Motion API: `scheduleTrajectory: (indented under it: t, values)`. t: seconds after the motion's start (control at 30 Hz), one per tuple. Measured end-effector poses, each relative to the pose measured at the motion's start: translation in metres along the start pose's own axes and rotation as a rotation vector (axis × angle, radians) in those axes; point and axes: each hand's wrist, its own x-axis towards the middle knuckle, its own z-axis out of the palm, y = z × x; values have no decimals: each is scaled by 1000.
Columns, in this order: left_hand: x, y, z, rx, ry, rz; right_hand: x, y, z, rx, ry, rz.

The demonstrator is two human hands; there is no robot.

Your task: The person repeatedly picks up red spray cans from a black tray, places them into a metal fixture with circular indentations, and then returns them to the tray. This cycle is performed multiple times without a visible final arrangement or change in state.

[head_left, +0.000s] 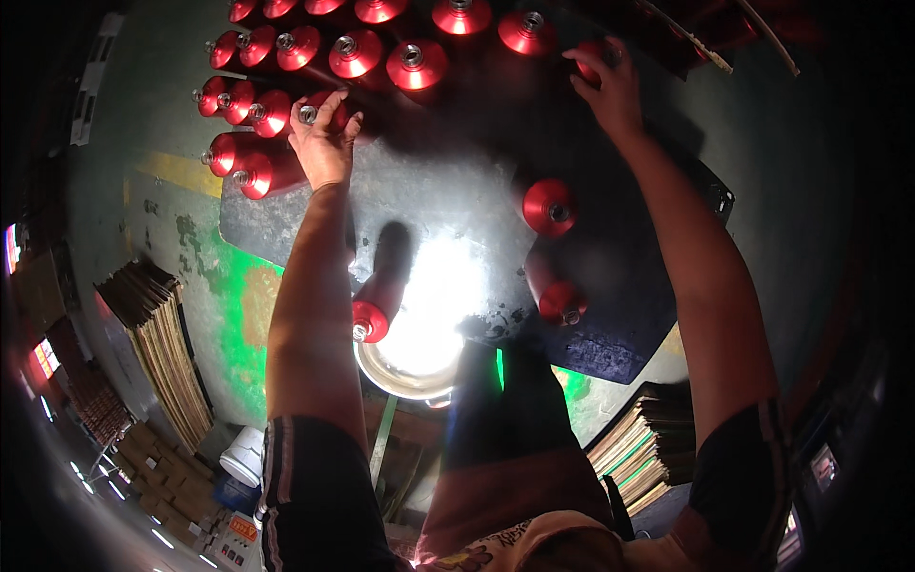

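My left hand (322, 141) grips the top of a red bottle (309, 114) with a clear ringed neck, at the near right end of a cluster of similar bottles. At the far right of the table, the fingers of my right hand (610, 86) are closed around another red bottle (593, 55), its neck partly hidden. Closer to me, one red bottle (548, 208) and another red bottle (560, 303) stand on the right part of the dark table (438, 186). A further red bottle (371, 321) stands near the front edge, left of a bright glare.
Rows of red bottles (355, 54) fill the far left. A round pale rim (405, 381) shows under the glare at the front edge. Stacked flat cardboard (162, 334) stands at the left, with another cardboard stack (643, 448) at the lower right. A white bucket (244, 456) is lower left.
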Motion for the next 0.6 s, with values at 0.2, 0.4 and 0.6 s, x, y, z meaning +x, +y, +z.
scheduleTrajectory:
  t: [0.2, 0.4, 0.6]
  values:
    - [-19, 22, -111, -345, -99, 46, -4, -17, -109, 301, -90, 187]
    - [-121, 9, -279, -1195, -273, -376, -77, -67, -260, 967, -317, 400]
    - [-312, -13, -306, -1690, -514, -991, -213, -219, -174, 1314, -1103, 1072]
